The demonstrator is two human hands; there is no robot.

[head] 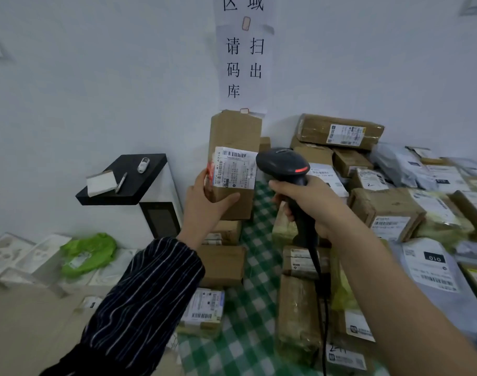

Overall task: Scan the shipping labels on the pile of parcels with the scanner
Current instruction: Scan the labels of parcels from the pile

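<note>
Cardboard leads: our left hand [205, 204] grips a tall parcel [235, 131] upright above the checked cloth [259, 270], its shipping label [236, 172] facing us. Just beside it, our right hand [310, 202] is wrapped round the scanner [283, 164]. We judge one scan in hand; next, aim at the barcode [234, 154].

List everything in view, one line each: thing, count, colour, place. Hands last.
held parcel: one, brown cardboard, upright, white label facing the camera
scanner: one, black with red light, right of that label
parcel pile: many, brown boxes and grey bags, at right
tablecloth: one, green-and-white check, under the parcels
black shelf: one, at left, carrying a white pad, pen and white device
green bag: one, lower left
wall sign: one, white with black characters, above the held parcel
left hand: one, striped sleeve, grips the held parcel
right hand: one, bare arm, grips the scanner
</note>
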